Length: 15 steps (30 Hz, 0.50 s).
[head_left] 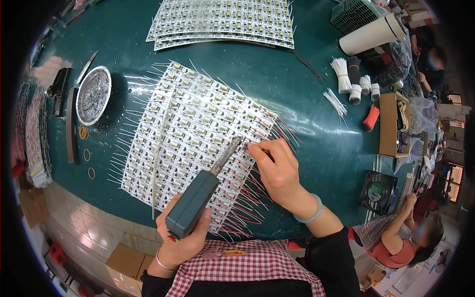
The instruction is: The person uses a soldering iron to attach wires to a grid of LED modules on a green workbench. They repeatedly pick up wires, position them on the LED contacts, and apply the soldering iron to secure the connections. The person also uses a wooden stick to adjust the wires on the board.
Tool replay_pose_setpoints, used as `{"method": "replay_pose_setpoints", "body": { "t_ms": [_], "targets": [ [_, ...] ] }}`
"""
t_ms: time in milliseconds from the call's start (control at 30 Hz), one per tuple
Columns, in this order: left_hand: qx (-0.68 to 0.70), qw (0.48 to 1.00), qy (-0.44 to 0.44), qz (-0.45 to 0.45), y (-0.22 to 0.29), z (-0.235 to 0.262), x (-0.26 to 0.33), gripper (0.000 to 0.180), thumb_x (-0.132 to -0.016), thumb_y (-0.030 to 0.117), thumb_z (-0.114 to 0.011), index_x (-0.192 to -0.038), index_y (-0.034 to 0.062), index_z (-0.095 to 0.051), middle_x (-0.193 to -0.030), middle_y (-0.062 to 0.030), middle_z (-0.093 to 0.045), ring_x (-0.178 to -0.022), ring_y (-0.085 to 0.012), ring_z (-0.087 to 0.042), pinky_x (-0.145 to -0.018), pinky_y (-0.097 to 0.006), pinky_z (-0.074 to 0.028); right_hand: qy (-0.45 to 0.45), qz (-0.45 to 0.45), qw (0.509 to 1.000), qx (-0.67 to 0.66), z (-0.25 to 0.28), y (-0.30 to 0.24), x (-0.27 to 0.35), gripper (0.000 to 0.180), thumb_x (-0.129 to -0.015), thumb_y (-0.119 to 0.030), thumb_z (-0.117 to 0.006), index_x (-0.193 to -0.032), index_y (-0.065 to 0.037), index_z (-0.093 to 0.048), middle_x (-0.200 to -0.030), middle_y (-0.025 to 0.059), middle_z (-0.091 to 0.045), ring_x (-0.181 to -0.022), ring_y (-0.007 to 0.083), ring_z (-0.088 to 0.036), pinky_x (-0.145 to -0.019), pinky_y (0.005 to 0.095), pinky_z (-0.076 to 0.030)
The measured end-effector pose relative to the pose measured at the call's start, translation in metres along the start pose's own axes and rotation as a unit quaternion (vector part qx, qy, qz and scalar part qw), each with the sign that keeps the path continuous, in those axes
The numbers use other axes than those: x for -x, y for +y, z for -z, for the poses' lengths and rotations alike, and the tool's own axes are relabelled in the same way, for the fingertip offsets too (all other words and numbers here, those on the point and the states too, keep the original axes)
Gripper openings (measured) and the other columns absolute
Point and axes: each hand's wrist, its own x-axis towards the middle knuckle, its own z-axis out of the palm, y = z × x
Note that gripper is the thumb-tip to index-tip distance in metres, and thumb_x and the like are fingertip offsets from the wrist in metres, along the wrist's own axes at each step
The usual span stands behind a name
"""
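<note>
The left hand (184,250) holds a soldering gun (194,200) above the circuit-board panel (185,126); the right hand (278,166) pinches narrowly, its content unclear.

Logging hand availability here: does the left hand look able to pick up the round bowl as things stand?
Probably not: the left hand is wrapped around the green-handled tool, so it seems taken, and the round bowl sits past the left edge of the white circuit boards.

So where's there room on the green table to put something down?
Bare table lies between the right hand and the black fan. Another patch is between the bowl and the far boards. It's crowded around the wire bundles and across the middle boards.
</note>
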Motion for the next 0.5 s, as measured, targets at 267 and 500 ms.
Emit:
{"method": "replay_pose_setpoints", "body": {
  "t_ms": [267, 500],
  "targets": [
    [-0.019, 1.000, 0.002, -0.003, -0.0015, -0.0028, 0.0016, 0.018, -0.079, -0.002, -0.074, -0.096, -0.0047, -0.068, -0.086, -0.0086, -0.065, -0.070, -0.0118, -0.060, -0.062, -0.025, -0.048, 0.006, -0.018, 1.000, -0.004, 0.0006, -0.0019, -0.0006, 0.035, -0.068, 0.010, -0.071, -0.102, 0.003, -0.067, -0.089, 0.0113, -0.062, -0.075, 0.0258, -0.060, -0.062, 0.0334, -0.050],
    [-0.024, 1.000, 0.006, 0.004, 0.0009, -0.0025, 0.0027, 0.018, -0.079, -0.003, -0.073, -0.096, -0.0049, -0.068, -0.086, -0.0080, -0.065, -0.070, -0.0112, -0.060, -0.061, -0.025, -0.048, -0.004, -0.012, 1.000, 0.004, 0.0014, -0.0025, -0.0012, 0.032, -0.071, 0.003, -0.064, -0.104, 0.005, -0.065, -0.091, 0.0109, -0.058, -0.078, 0.0256, -0.058, -0.064, 0.0329, -0.050]
  ]
}}
